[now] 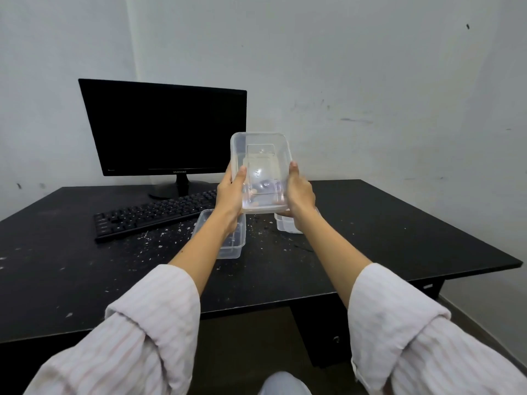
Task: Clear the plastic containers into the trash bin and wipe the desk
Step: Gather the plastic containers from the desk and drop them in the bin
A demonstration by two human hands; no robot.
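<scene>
Held up over the black desk (399,238) between both hands: a clear rectangular plastic container (261,169), tipped so its open mouth faces the camera. Left hand (231,195) clasped along the left wall, thumb lying on the rim, other fingers hidden behind the plastic. Right hand (299,193) clasped along the right wall, thumb on the rim, fingertips curled under the bottom corner and only faintly seen through the wall. Inside the held tub, a second rectangular outline, hard to tell whether a nested container or just the moulded base. Resting on the desk below the left forearm, another clear container (228,243), partly covered by that arm. Just under the right wrist, a third clear container (286,225), mostly hidden, only its near corner showing. Scattered across the desk's middle and left, pale crumbs and specks (159,238). Left of the tubs, a black keyboard (151,216) set at an angle; behind it, a dark-screened Samsung monitor (165,129) on its stand. Behind everything, a scuffed pale wall (399,81). Rolled-up pink-striped sleeves (148,323) filling the bottom of the view, cut off at the frame edge. No trash bin or cloth within view.
</scene>
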